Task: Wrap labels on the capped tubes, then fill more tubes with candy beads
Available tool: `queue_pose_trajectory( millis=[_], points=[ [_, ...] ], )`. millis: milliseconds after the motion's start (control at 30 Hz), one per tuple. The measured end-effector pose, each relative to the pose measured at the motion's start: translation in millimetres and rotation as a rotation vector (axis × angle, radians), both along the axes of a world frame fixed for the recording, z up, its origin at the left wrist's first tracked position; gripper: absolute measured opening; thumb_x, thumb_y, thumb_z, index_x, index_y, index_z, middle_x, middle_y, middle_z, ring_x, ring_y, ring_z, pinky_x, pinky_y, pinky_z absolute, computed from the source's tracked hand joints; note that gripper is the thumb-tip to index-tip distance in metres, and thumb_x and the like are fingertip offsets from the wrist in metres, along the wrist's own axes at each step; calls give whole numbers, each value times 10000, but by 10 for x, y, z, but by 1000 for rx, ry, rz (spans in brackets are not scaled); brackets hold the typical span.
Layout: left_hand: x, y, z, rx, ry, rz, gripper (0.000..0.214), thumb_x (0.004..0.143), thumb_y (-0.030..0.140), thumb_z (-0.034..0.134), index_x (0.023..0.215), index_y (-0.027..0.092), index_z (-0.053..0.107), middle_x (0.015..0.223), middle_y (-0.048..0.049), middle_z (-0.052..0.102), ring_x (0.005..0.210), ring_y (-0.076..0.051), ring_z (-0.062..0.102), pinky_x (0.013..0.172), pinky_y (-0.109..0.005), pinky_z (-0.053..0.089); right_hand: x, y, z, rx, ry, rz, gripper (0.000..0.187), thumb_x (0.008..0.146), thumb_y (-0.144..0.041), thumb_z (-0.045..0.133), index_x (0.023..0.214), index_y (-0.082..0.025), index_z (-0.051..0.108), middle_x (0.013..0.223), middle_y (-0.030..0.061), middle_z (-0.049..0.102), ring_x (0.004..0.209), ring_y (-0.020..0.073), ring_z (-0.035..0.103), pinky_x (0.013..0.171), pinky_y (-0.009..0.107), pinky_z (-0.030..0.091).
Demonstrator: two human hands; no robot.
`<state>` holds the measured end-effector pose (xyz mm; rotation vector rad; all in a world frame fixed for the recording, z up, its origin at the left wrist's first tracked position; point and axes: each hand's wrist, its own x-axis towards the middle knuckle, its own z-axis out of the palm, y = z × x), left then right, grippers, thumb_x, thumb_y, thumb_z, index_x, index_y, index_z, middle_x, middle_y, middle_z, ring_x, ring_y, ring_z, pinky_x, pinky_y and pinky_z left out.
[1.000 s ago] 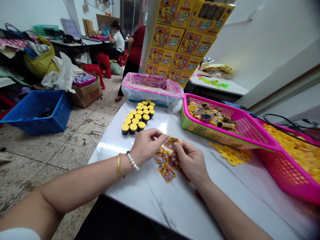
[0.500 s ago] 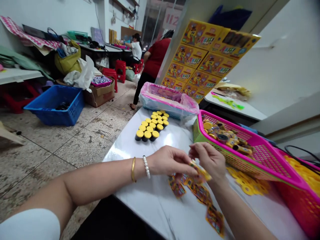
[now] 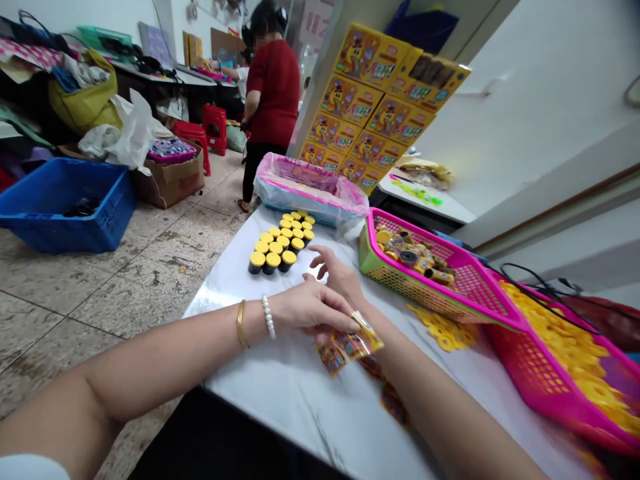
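My left hand (image 3: 313, 308) pinches a small shiny yellow-and-red printed label (image 3: 369, 339) between thumb and fingers over the white table. More labels (image 3: 331, 357) lie below it, partly hidden by my right forearm. My right hand (image 3: 340, 275) reaches past the left, fingers apart and nothing seen in them. It is nearest a group of black tubs with yellow lids (image 3: 275, 248), standing upright in rows, and does not touch them.
A pink-and-green basket (image 3: 480, 307) with printed cylinders stands right, beside a pink basket (image 3: 525, 373) of yellow rings. Loose yellow rings (image 3: 443, 328) lie on the table (image 3: 280, 400). Behind are a plastic-lined basket (image 3: 310, 193) and stacked yellow boxes (image 3: 350, 100). A person (image 3: 275, 87) stands beyond.
My right hand has moved away from the label, forward and left toward the tubs, and its fingers have opened. My left hand keeps the label. The view has shifted right.
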<state>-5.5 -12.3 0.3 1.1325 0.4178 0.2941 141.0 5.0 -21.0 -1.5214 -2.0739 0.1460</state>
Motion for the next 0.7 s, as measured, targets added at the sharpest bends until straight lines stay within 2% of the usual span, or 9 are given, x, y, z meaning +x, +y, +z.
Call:
queue_pose_trajectory(
  millis=[67, 100, 233, 333, 467, 567, 633, 700],
  points=[
    [34, 3, -48, -5, 65, 44, 180, 674, 272, 822, 664, 142, 698, 427, 41, 529, 351, -56, 442, 377, -186, 243, 88, -45, 76, -14, -74, 22, 378, 825, -257, 626, 1200, -230, 586, 938, 27, 683, 645, 148, 618, 612, 275, 471],
    [43, -2, -69, 10, 80, 20, 179, 658, 263, 832, 656, 144, 699, 448, 37, 542, 370, -58, 446, 390, -189, 268, 95, -45, 108, -2, -99, 41, 335, 838, -267, 627, 1169, -220, 608, 940, 33, 683, 637, 144, 613, 636, 283, 476],
    [8, -13, -104, 140, 47, -271, 263, 582, 345, 882, 714, 159, 750, 551, 12, 605, 442, -68, 448, 431, -208, 321, -116, 70, 171, 69, -146, 119, 295, 875, -341, 622, 1134, -200, 629, 1006, 56, 689, 615, 134, 602, 651, 282, 467],
    [-45, 7, -80, 204, 31, -342, 367, 514, 448, 903, 701, 168, 755, 553, 10, 598, 460, -74, 439, 428, -220, 286, -330, 167, 144, 77, -236, 112, 213, 871, -320, 611, 1040, -194, 634, 1049, 70, 680, 603, 138, 583, 574, 276, 411],
    [-58, 21, -27, 165, 16, -266, 407, 494, 479, 904, 665, 151, 734, 522, 19, 564, 466, -64, 422, 441, -216, 287, -368, 202, 29, 118, -227, 57, 71, 821, -261, 592, 855, -199, 591, 910, 58, 652, 662, 171, 585, 541, 271, 374],
    [-30, 28, -13, 60, 5, -178, 358, 509, 400, 906, 646, 137, 706, 493, 23, 551, 434, -58, 417, 412, -202, 272, -190, 169, 0, 140, -90, 14, 180, 769, -265, 604, 935, -195, 591, 852, 46, 632, 658, 178, 578, 552, 279, 410],
    [-12, 62, -9, -50, -2, 6, 295, 562, 338, 882, 638, 130, 688, 452, 35, 512, 396, -50, 393, 376, -192, 208, -2, 124, 59, 143, 45, -30, 316, 743, -272, 624, 1045, -178, 606, 825, 38, 623, 630, 171, 567, 570, 295, 449],
    [-6, 125, 5, -187, -35, 258, 210, 640, 266, 835, 675, 113, 696, 491, 27, 542, 389, -30, 377, 358, -172, 154, 206, 44, 170, 117, 229, -94, 354, 734, -309, 663, 1061, -174, 641, 822, 41, 627, 636, 170, 576, 589, 312, 484]
  ],
)
